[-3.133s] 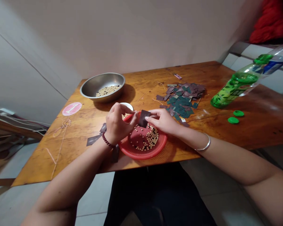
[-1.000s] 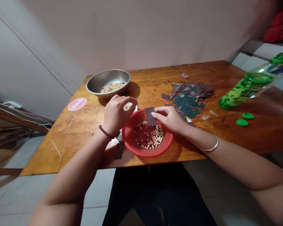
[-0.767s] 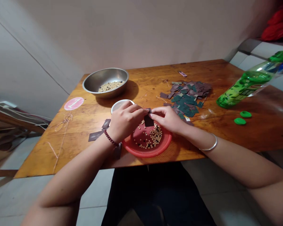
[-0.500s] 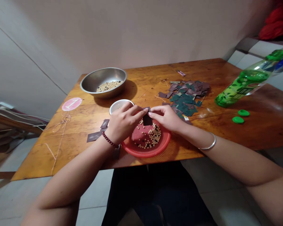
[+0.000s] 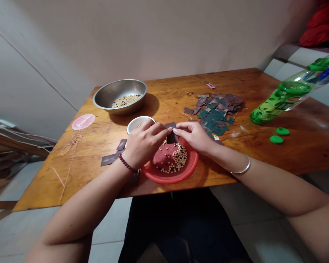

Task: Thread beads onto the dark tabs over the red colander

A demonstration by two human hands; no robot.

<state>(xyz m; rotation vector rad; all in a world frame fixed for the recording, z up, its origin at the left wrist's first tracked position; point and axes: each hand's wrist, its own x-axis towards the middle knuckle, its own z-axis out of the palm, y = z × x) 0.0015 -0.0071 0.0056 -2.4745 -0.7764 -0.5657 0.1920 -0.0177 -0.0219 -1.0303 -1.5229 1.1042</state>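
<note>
Above a red plastic basket [image 5: 170, 179], a small dark brown rectangular piece [image 5: 172, 138] is pinched between my two hands. My left hand [image 5: 146, 140] grips its left side with thumb and fingertips. My right hand [image 5: 192, 135] pinches the right side, thumb on the near face. Cream-coloured beans [image 5: 180, 156] with a few black ones lie in the basket, mostly toward its right. Behind my left hand stands a white bowl [image 5: 134, 122], partly hidden. More dark brown pieces [image 5: 109, 159] lie on the table left of the basket.
A steel basin [image 5: 98, 104] with beans stands at the back left of the wooden table [image 5: 93, 182]. Dark green and brown pieces [image 5: 214, 113] are heaped right of centre. A green bottle [image 5: 279, 96], two green caps [image 5: 276, 139], a pink round label [image 5: 83, 121] and loose string [image 5: 70, 166] lie around.
The brown piece has shifted slightly and tilted between my fingers, and my right thumb has moved a little up along it. Everything else stays in place.
</note>
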